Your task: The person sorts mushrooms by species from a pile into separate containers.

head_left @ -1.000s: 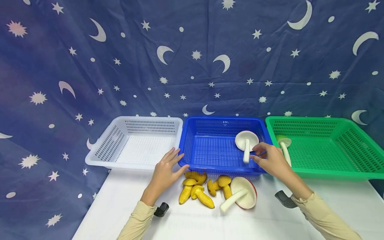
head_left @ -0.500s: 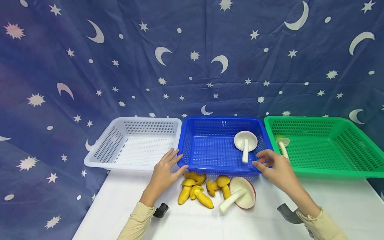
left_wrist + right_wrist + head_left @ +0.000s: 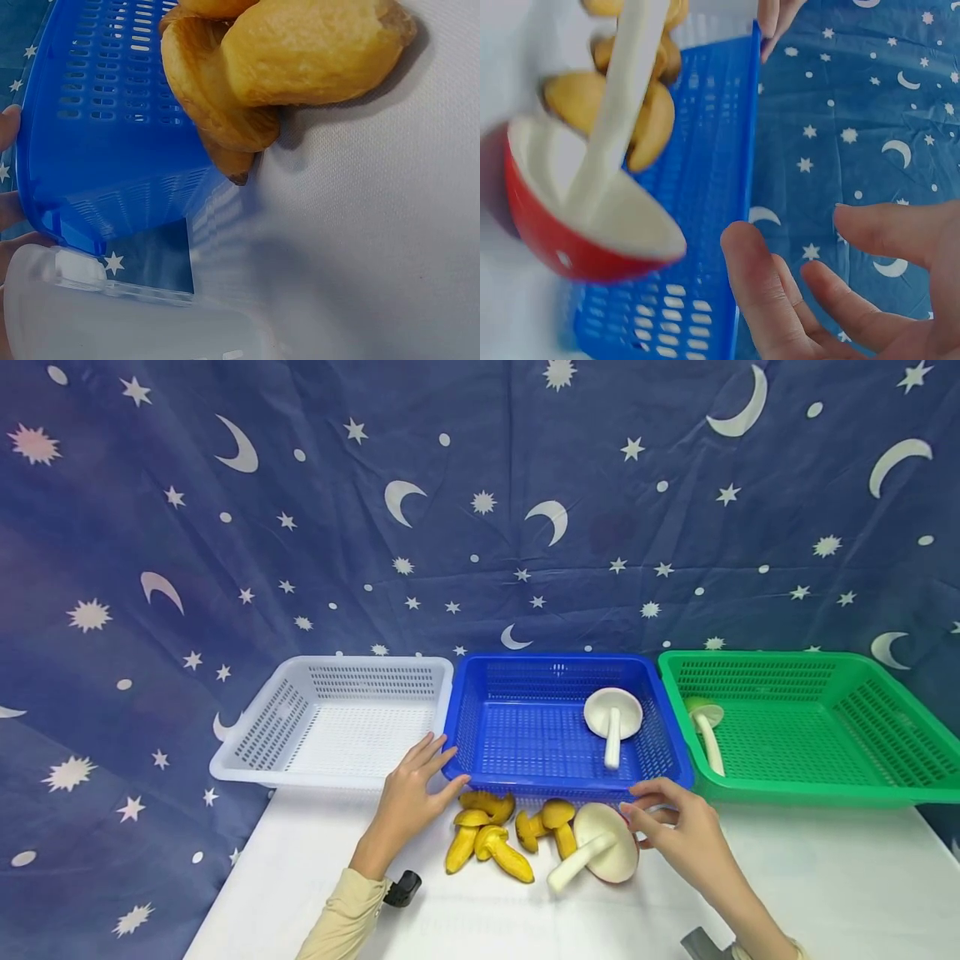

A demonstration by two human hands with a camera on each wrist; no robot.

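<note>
My left hand (image 3: 411, 793) rests at the near corner where the white basket and the blue basket (image 3: 480, 778) meet, its fingers spread over the rims. My right hand (image 3: 686, 835) hovers just right of a red-capped toy mushroom (image 3: 609, 842) lying on the table, cap underside up. In the right wrist view its fingers are parted with nothing between them, apart from the mushroom (image 3: 592, 255). Several yellow mushrooms (image 3: 510, 856) lie left of it, in front of the blue basket. Inside that basket lies another white-stemmed mushroom (image 3: 612, 714).
A white basket (image 3: 247, 768) stands at the left. The green basket (image 3: 825, 793) on the right holds a green-capped mushroom (image 3: 707, 718). All three baskets stand side by side on the white-covered table (image 3: 510, 927), before a blue star-patterned cloth (image 3: 337, 510).
My right hand has drawn back from the mushroom in the blue basket, over the front rim, down to beside the red-capped mushroom on the table. The left hand has stayed in place.
</note>
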